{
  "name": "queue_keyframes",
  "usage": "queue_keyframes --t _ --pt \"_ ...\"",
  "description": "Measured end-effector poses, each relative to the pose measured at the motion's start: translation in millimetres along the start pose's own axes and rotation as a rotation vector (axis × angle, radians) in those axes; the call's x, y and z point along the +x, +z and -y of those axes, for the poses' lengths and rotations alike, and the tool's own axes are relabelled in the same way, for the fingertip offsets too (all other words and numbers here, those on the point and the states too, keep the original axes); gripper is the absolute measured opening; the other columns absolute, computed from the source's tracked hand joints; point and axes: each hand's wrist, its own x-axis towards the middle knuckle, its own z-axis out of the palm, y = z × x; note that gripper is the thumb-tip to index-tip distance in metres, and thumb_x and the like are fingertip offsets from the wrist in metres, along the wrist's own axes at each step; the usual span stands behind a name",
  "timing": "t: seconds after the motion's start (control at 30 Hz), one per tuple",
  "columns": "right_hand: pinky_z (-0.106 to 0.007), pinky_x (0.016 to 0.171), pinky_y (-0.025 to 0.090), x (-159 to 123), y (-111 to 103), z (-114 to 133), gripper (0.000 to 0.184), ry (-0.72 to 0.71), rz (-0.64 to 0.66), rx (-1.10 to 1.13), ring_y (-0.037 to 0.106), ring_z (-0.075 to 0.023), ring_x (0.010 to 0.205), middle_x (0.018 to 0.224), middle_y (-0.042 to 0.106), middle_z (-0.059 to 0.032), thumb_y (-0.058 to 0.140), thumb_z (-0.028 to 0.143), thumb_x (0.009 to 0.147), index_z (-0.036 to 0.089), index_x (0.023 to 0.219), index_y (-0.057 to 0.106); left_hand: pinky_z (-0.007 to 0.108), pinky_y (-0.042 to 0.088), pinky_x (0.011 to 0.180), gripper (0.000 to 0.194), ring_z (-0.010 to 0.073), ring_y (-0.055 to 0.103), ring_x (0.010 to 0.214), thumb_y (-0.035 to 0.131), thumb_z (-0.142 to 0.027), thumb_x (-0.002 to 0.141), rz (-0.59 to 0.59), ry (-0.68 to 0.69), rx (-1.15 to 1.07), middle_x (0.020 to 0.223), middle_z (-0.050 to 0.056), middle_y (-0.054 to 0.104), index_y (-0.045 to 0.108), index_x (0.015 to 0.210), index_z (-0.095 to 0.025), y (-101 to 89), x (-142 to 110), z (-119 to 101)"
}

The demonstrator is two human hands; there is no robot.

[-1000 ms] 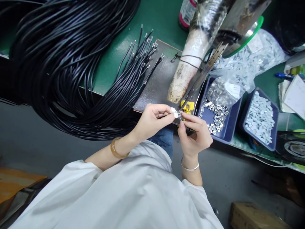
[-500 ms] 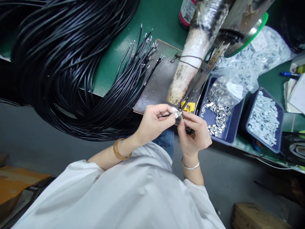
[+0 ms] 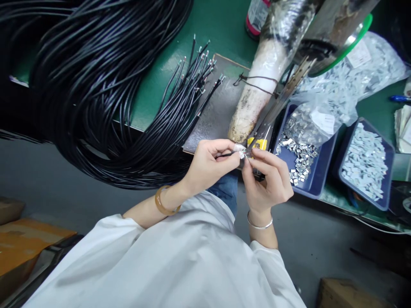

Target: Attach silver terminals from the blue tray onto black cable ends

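My left hand (image 3: 208, 164) is closed in a pinch on the end of a black cable (image 3: 224, 154), with the stripped tip poking out past thumb and forefinger. White covers the tip of the left forefinger. Right at that tip is my right hand (image 3: 268, 177), its thumb and fingers curled together around the fine wire ends; what exactly they grip is too small to make out. Just beyond the fingertips are a narrow metal bar (image 3: 279, 100) slanting down and a yellow block (image 3: 257, 143) at the foot of the machine.
A large bundle of black cables (image 3: 96, 85) hangs over the green table (image 3: 224, 25) on the left. A wrapped white column (image 3: 255, 87) rises ahead. To the right stand a blue tray (image 3: 316, 182) of small metal clips and another tray (image 3: 388, 188) of pale flat pieces, with plastic bags (image 3: 362, 72) behind.
The view has shifted slightly, so everything sits a little further right. My right forefinger has lifted slightly from the wire ends; the left hand keeps its pinch on the cable.
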Motion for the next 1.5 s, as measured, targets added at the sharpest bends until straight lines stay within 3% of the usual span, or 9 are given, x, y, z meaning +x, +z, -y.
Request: queue_keyframes --t 0.4,0.6,0.8,1.17,1.5 --pt "-0.032 0.079 0.062 -3.4 -1.3 -1.6 0.021 0.045 0.008 0.042 0.073 -0.0163 0.090 0.101 0.076 -0.0010 0.072 0.011 0.085 0.026 0.098 0.065 0.019 0.041 0.051 0.009 0.0076 0.050 0.054 0.069 -0.019 0.076 0.058 -0.011 -0.015 0.063 0.001 0.065 0.074 0.072 -0.013 -1.9 1.5 2.8" --pt "-0.032 0.080 0.062 1.8 0.8 0.8 0.022 0.049 -0.005 0.024 0.073 -0.0154 0.089 0.099 0.075 -0.0011 0.075 0.008 0.082 0.024 0.095 0.068 0.016 0.026 0.043 0.009 0.0041 0.035 0.049 0.071 -0.018 0.076 0.031 -0.005 -0.004 0.054 -0.004 0.049 0.069 0.069 -0.012 1.1 0.9 3.4" --pt "-0.029 0.082 0.064 2.2 -0.7 3.8 0.022 0.030 -0.014 0.020 0.073 -0.0150 0.092 0.102 0.075 -0.0039 0.076 0.004 0.079 0.019 0.092 0.068 0.016 0.026 0.045 0.014 0.0042 0.034 0.051 0.066 -0.022 0.082 0.046 0.021 0.043 0.056 -0.004 0.047 0.070 0.074 -0.011 -1.0 -0.7 2.9" --pt "-0.026 0.080 0.062 -0.4 -7.5 3.2 0.021 0.001 0.003 -0.002 0.075 -0.0147 0.089 0.098 0.077 -0.0037 0.071 0.006 0.083 0.020 0.096 0.063 0.017 0.021 0.043 0.008 0.0026 0.027 0.048 0.065 -0.015 0.079 0.118 0.004 -0.015 0.055 -0.006 0.044 0.068 0.073 -0.011 -2.0 -0.6 1.1" --pt "-0.026 0.081 0.061 1.5 -6.6 3.2 0.018 0.008 0.039 -0.023 0.075 -0.0142 0.088 0.099 0.078 -0.0040 0.072 0.007 0.083 0.020 0.093 0.064 0.020 0.028 0.049 0.011 0.0056 0.035 0.051 0.068 -0.023 0.078 0.060 -0.048 -0.017 0.054 -0.005 0.042 0.066 0.073 -0.014 -0.8 -1.4 6.2"
